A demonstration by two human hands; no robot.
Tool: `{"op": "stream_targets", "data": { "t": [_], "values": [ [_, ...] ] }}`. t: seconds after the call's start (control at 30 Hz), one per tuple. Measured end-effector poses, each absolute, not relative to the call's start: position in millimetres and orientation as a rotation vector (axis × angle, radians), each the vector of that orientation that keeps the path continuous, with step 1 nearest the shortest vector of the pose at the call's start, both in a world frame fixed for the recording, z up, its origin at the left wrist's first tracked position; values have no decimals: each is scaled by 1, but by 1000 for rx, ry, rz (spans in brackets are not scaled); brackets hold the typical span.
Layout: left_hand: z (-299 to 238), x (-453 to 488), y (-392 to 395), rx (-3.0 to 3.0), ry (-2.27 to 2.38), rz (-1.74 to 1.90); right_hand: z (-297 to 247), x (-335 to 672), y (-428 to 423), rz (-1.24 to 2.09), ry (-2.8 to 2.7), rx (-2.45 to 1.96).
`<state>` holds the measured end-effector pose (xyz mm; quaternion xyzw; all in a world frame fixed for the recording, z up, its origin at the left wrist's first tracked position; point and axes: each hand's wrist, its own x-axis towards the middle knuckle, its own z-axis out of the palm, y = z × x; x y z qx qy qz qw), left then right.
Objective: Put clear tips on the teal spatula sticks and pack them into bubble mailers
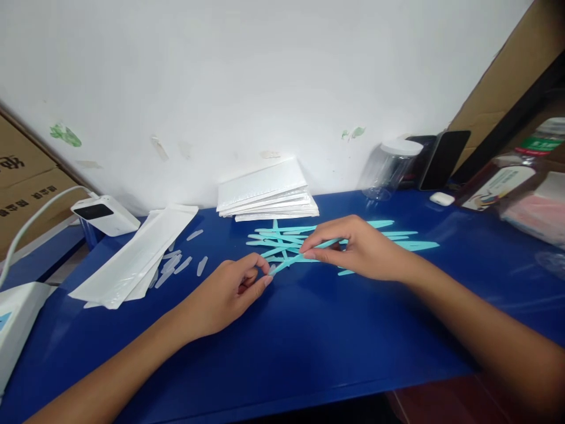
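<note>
My right hand (353,247) pinches a slim turquoise eyebrow razor (289,262) between thumb and fingers, its tip slanting down to the left. At that tip, the thumb and forefinger of my left hand (236,285) close on a small clear blade cap (272,270); whether it is fully seated cannot be made out. Behind and partly under my right hand lies a loose pile of turquoise razors (278,238), their handles reaching to the right. Several loose clear caps (182,265) are scattered on the blue table (282,353) left of my left hand.
White packaging sleeves (141,259) lie at the left, with another stack (267,191) against the wall. A white power bank (106,215) with a cable stands far left. At the right are a clear jar (391,168), phones (444,159), an earbud case (442,199) and a bottle (503,176).
</note>
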<state>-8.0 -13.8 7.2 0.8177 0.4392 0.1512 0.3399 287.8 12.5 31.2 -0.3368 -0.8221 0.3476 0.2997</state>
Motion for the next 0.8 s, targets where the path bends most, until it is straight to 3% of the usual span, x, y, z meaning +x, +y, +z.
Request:
{"op": "stream_targets", "data": {
  "t": [0.57, 0.7, 0.8],
  "values": [
    [2, -11, -16, 2478, 1238, 366, 24, 273, 0, 778, -2241, -775],
    [7, -8, -13, 2213, 1278, 587, 20, 271, 4, 818, -2165, -872],
    [8, -7, -5, 1657, 1260, 824, 15, 273, 13, 841, -2073, -1014]
  ]
}}
